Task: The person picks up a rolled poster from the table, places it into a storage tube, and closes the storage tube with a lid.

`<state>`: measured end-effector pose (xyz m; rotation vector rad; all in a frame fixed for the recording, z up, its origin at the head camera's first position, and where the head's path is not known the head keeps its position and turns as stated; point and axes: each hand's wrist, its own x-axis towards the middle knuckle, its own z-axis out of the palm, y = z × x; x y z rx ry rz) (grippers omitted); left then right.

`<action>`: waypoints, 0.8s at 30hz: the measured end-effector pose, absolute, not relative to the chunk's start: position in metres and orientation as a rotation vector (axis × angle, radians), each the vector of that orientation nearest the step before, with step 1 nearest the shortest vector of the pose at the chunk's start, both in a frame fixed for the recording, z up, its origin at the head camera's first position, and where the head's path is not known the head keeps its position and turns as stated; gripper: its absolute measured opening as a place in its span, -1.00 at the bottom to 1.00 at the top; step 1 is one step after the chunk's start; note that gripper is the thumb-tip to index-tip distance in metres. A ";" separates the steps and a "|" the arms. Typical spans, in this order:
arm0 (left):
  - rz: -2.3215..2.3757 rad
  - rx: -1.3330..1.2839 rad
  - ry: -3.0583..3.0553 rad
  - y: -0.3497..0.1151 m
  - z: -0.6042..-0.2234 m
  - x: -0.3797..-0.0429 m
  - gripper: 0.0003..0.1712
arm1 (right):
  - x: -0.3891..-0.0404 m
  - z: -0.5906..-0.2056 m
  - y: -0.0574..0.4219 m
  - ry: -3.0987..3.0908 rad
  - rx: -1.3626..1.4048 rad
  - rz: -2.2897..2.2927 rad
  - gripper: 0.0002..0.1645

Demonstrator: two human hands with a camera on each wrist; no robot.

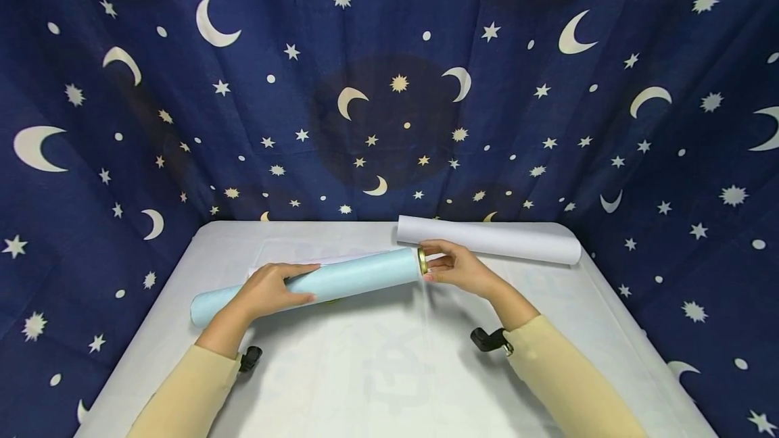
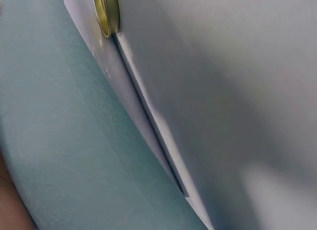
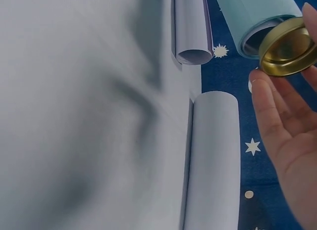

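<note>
In the head view, my left hand (image 1: 272, 289) grips a long light blue cardboard tube (image 1: 362, 277) near its middle, thumb in front and fingers over the top. The tube's right end is raised above the table. At that end my right hand (image 1: 462, 272) pinches a gold metal lid (image 1: 422, 261) by its rim. The right wrist view shows this lid (image 3: 287, 47) tilted at the mouth of the tube (image 3: 270, 17), its hollow side visible and a gap along part of the edge. Another gold lid (image 2: 107, 14) lies on the table beneath the tube, mostly hidden in the head view.
A white paper roll (image 1: 487, 238) lies at the table's back right. Another pale roll (image 3: 192, 29) lies behind the blue tube, mostly covered by it in the head view. A dark blue curtain (image 1: 389, 86) with moons and stars surrounds the white table (image 1: 365, 370).
</note>
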<state>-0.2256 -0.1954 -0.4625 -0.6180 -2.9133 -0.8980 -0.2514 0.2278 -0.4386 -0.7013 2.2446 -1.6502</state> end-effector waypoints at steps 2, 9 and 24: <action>-0.903 -0.612 -2.914 -0.195 -0.463 -0.225 -0.24 | -0.252 -0.441 0.228 2.244 -0.693 -1.659 -0.12; -0.899 -0.620 -2.908 -0.193 -0.463 -0.225 -0.24 | -0.255 -0.450 0.228 2.247 -0.720 -1.669 -0.11; -0.904 -0.632 -2.902 -0.193 -0.461 -0.225 -0.27 | -0.263 -0.456 0.226 2.159 -0.753 -1.694 -0.10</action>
